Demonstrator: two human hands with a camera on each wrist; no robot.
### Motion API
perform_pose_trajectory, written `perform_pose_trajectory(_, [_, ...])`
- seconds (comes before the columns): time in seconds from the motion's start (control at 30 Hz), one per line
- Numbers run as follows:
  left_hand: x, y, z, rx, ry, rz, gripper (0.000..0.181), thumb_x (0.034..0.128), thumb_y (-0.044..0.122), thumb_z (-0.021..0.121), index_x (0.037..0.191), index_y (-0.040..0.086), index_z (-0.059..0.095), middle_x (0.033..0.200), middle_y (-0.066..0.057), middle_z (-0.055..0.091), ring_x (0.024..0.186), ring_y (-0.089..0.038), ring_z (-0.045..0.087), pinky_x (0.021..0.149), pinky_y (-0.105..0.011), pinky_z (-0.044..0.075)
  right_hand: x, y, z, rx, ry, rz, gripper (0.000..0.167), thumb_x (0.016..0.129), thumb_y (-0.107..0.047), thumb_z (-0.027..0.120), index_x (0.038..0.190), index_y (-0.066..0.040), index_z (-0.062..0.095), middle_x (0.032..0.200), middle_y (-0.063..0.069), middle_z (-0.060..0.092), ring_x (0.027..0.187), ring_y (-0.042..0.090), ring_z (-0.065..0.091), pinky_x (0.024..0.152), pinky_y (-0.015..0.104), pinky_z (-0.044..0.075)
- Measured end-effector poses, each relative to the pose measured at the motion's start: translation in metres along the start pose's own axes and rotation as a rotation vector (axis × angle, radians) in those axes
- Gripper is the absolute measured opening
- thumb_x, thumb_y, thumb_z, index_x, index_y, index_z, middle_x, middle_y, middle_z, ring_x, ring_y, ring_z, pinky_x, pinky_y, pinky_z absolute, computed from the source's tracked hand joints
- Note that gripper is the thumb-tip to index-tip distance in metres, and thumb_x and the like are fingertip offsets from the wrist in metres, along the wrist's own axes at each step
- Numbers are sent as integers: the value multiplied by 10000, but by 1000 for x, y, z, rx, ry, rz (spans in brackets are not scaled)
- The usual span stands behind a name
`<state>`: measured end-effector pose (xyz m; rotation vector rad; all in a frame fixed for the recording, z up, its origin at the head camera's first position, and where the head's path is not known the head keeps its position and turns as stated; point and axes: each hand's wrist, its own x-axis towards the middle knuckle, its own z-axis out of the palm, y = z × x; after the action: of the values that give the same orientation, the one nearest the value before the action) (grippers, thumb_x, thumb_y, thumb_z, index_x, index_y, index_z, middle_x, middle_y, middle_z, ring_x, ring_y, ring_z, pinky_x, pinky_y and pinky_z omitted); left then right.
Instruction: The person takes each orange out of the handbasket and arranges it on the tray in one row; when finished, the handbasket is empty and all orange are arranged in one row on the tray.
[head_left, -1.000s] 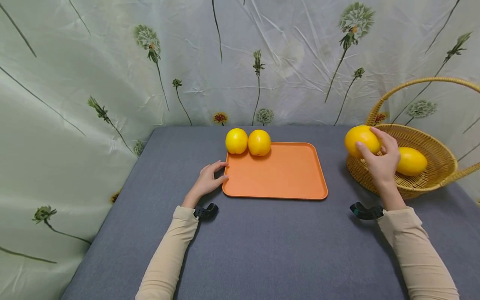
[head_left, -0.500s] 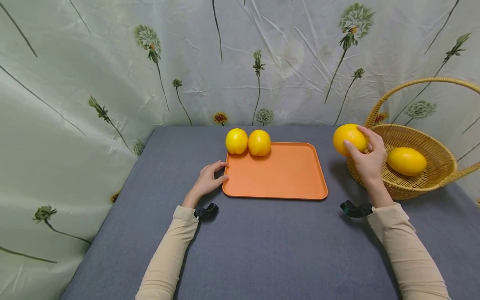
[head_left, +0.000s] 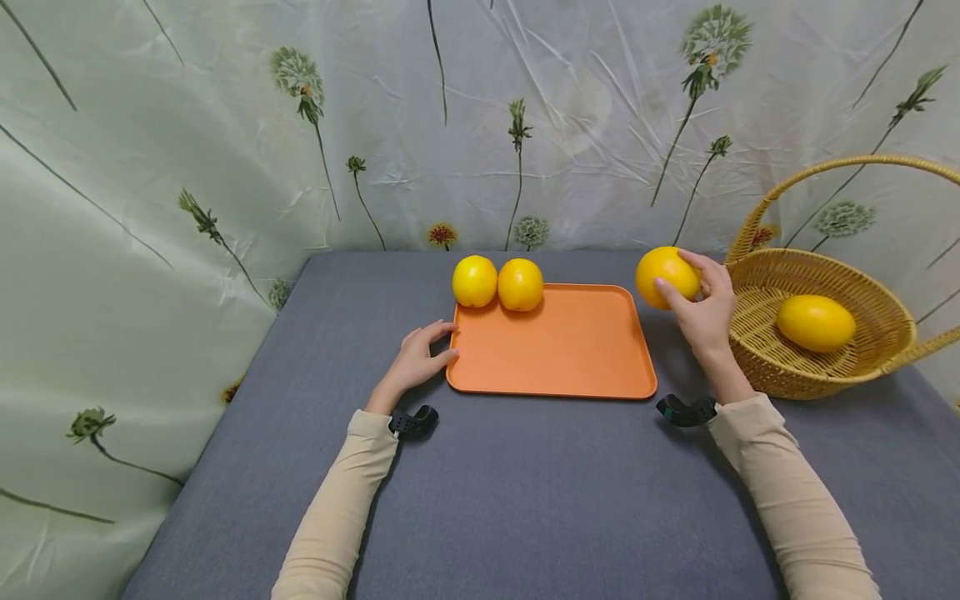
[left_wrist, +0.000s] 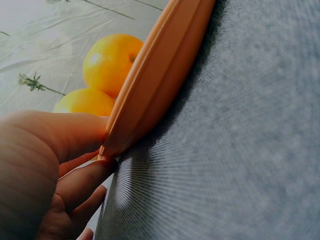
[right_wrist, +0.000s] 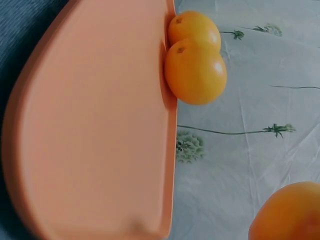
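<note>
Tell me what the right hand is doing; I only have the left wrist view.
Observer: The right hand is gripping a yellow-orange fruit.
Operator: Is that fruit over the tray?
Observer: In the head view it shows just outside the far right corner of the tray, on the basket side.
Operator: Any more fruit, besides that one and the two I see past the tray's rim?
Observer: Yes, a single fruit lying inside the wicker basket.
</note>
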<state>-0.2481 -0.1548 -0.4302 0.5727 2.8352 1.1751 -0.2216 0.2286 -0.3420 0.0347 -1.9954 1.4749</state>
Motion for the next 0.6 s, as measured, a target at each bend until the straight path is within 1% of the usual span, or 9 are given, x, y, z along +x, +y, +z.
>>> perform_pose_trajectory(0.07, [1,0,0,1,2,5,471,875,186,630,1306,31,521,1384,-170,516,1392,-331,353,1160,-551,139,0,0,3,-4,-7,-2,464,764,-39,704,1208,37,595,1041,-238,510,1017,-36,446,832,173,399])
perform_pose_trajectory(0.23, [1,2,0,7,13,20,463,867,168,632,1297,32,533,1376,-169,525,1389,-340,353,1149,-557,165,0,0,10,-38,-32,29,467,772,-42,704,1220,24,591,1051,-238,482,1023,-60,427,856,190,404])
perform_pose_trajectory(0.4, [0,1,0,17,13,15,460,873,175,626,1302,38,530,1385,-166,517,1389,-336,355,1152,-551,164,-1,1,18,-53,-65,51,462,781,-59,704,1226,6,594,1071,-216,470,1021,-73,409,857,201,387])
perform_pose_trajectory(0.47, [1,1,0,20,9,9,462,878,184,623,1306,39,526,1389,-162,514,1392,-330,352,1155,-548,161,0,4,21,-57,-78,54,460,781,-60,704,1224,5,596,1100,-165,489,1025,-71,401,857,208,379])
perform_pose_trajectory(0.6, [0,0,1,10,6,8,471,878,196,620,1311,39,522,1392,-165,510,1394,-334,348,1156,-550,154,5,23,27,-85,-98,54,464,774,-74,718,1224,-34,611,1188,27,540,1026,-51,395,852,220,366])
